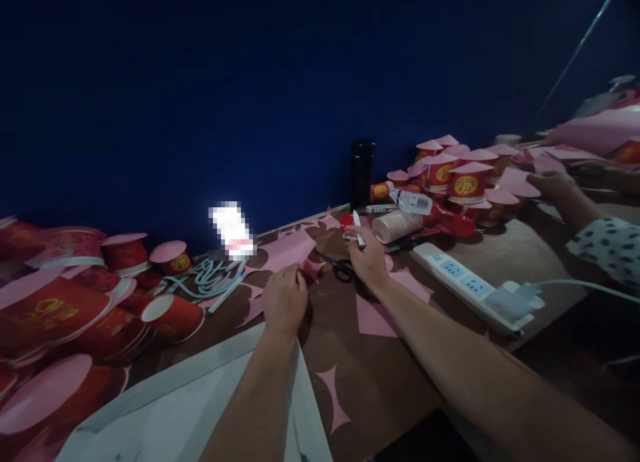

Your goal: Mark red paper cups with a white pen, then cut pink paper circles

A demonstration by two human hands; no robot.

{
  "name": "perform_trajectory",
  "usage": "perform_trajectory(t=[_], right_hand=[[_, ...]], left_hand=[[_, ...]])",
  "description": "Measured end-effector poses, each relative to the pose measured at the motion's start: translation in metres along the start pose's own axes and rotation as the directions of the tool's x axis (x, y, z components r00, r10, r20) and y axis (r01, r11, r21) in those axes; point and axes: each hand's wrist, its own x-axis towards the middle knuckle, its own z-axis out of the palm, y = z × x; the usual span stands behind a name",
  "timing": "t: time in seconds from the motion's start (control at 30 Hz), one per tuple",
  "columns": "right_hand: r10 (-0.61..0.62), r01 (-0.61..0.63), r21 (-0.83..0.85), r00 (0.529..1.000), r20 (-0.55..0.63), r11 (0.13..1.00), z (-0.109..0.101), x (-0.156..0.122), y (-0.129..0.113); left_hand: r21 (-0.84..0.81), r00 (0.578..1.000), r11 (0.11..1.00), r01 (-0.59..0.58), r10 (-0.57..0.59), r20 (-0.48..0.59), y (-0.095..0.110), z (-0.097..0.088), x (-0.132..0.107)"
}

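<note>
My right hand [369,261] grips a white marker [359,230], its tip end pointing up and away. Under that wrist lies a sheet of pink paper [375,315]. My left hand [285,299] rests on the table with its fingers curled in, at the near edge of another pink sheet [287,250]. Whatever may be inside those fingers is hidden. Between both hands lie black-handled scissors [343,270]. Pink paper offcuts [334,399] with curved edges are scattered around, and a white framed board or bag [190,395] sits beneath my left forearm.
Red paper cups [173,315] crowd the left, some with pink tops. More pink-topped cups [467,183] stand at right behind a cup stack [397,227] and power strip [467,285]. A black bottle [362,172], lit phone [233,230], cable [203,281] and another person's hand [557,189] are visible.
</note>
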Motion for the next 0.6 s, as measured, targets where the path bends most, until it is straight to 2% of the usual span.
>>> perform_trajectory(t=[0.1,0.23,0.3,0.43,0.6], right_hand=[[-0.044,0.066,-0.17,0.99,0.131,0.983,0.0,-0.006,-0.006],[0.037,0.184,-0.476,0.908,0.418,0.86,0.001,-0.016,-0.015],[0.081,0.225,-0.556,0.878,0.472,0.8,0.003,-0.021,-0.019],[0.068,0.313,-0.565,0.831,0.552,0.764,0.006,-0.029,-0.028],[-0.001,0.398,-0.487,0.775,0.632,0.778,0.009,-0.037,-0.04]], left_hand=[[-0.011,0.997,1.0,0.004,-0.005,-0.078,-0.006,0.001,0.001],[-0.019,0.98,0.999,-0.042,0.038,-0.198,-0.008,0.003,0.0],[-0.011,0.971,0.998,-0.06,0.056,-0.234,-0.01,0.004,0.0],[-0.006,0.966,0.998,-0.067,0.063,-0.249,-0.012,0.005,0.0],[0.008,0.965,0.995,-0.104,0.103,-0.243,-0.012,0.005,0.001]])
